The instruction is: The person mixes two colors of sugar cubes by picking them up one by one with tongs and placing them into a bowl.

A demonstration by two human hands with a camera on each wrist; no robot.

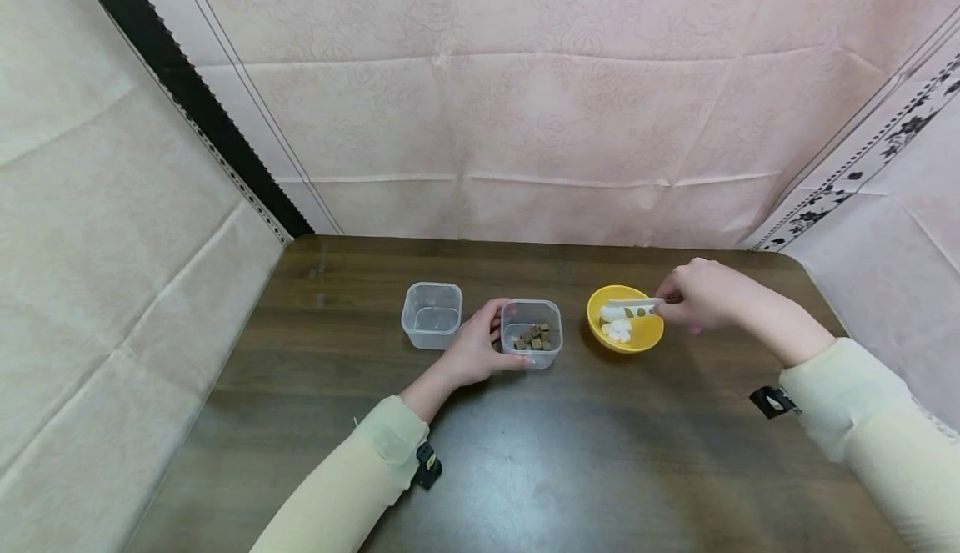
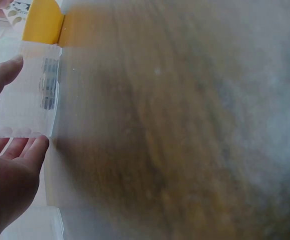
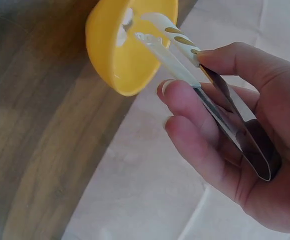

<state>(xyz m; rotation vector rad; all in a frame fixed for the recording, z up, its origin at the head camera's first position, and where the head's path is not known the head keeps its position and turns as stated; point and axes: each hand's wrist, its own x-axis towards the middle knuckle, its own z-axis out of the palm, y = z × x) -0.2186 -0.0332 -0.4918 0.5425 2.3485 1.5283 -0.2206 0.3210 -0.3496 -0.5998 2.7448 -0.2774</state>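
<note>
My right hand [image 1: 705,293] grips a pair of tongs [image 3: 229,107] with metal arms and white tips. The tips reach over the yellow bowl [image 1: 651,343], and nothing shows between them in the right wrist view. Several white pieces [image 1: 617,329] lie inside the bowl. With thumb and fingers on opposite sides, my left hand [image 1: 476,349] holds a clear plastic container [image 1: 551,313]. Small brown cubes [image 1: 534,338] lie in the bottom of it. In the left wrist view the thumb and fingertips [image 2: 42,145] press its walls.
A second clear container [image 1: 432,303] stands left of my left hand with nothing visible inside. All of it is on a dark wooden table [image 1: 495,453]. Pale patterned cloth [image 1: 540,119] hangs behind the table's far edge and along both sides.
</note>
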